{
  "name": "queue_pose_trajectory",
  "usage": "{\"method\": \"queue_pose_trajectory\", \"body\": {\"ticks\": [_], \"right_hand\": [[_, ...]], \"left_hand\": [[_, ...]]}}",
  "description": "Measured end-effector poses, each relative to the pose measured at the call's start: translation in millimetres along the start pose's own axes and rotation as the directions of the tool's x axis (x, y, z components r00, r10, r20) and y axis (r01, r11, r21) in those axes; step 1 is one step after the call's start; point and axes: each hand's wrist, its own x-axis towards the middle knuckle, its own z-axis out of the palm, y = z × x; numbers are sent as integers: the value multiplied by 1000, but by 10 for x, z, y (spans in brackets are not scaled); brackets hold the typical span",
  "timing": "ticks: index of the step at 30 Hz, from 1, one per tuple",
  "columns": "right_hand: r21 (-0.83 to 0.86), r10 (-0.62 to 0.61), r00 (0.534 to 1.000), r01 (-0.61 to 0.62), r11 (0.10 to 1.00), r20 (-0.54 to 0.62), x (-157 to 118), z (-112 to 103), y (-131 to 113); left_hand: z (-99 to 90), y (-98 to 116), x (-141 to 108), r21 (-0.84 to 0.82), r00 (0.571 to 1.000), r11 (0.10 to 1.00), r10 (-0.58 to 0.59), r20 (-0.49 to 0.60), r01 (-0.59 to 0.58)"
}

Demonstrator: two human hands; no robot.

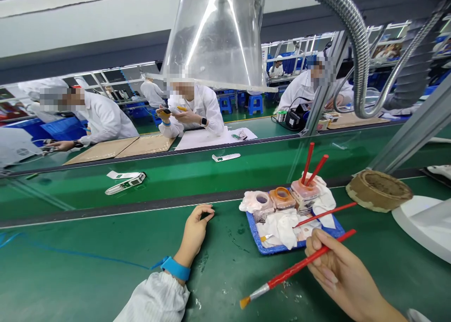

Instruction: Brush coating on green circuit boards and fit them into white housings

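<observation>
- Right hand [340, 277]: holds a red-handled flat brush [299, 264] pen-fashion, fingers [316, 243] clamped around the middle of the handle.
- Brush position: over the green counter [105, 284], just beside the near edge of a blue tray [262, 248], tip angled down and toward the left hand. Cannot tell whether the bristles touch the counter.
- Handling (judged): probably light and stiff along the shaft, though the glossy paint may be slightly slick. The bristles look soft and easily splayed. Best grip: mid-handle, clear of the ferrule.
- Appearance: straight red shaft, silver metal ferrule [260, 291], short yellowish bristles [244, 302].
- Left hand [193, 233]: empty, resting on the counter, fingers [206, 209] loosely curled and not quite meeting the thumb. Blue wrist strap [174, 268] above it, white sleeve [155, 298] behind.
- Tray contents: orange-rimmed jar [282, 198], white cloths [282, 228], a second red-handled brush [326, 214]. Two more red handles [310, 162] stand in a pink-tinged container [303, 193].
</observation>
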Motion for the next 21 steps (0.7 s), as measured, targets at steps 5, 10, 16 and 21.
{"method": "queue_pose_trajectory", "body": {"ticks": [5, 10, 16, 21], "right_hand": [[34, 30, 999, -29, 999, -16, 32, -20, -1], [49, 37, 999, -37, 998, 0, 30, -26, -5], [61, 36, 999, -36, 997, 8, 41, -19, -2], [76, 39, 999, -41, 996, 35, 41, -12, 8]], "left_hand": [[5, 7, 3, -13, 1000, 1000, -12, -5, 12], [2, 9, -3, -36, 999, 998, -47, 3, 47], [19, 40, -29, -103, 995, 989, -103, 10, 103], [19, 45, -23, -133, 992, 984, -118, 44, 123]]}}
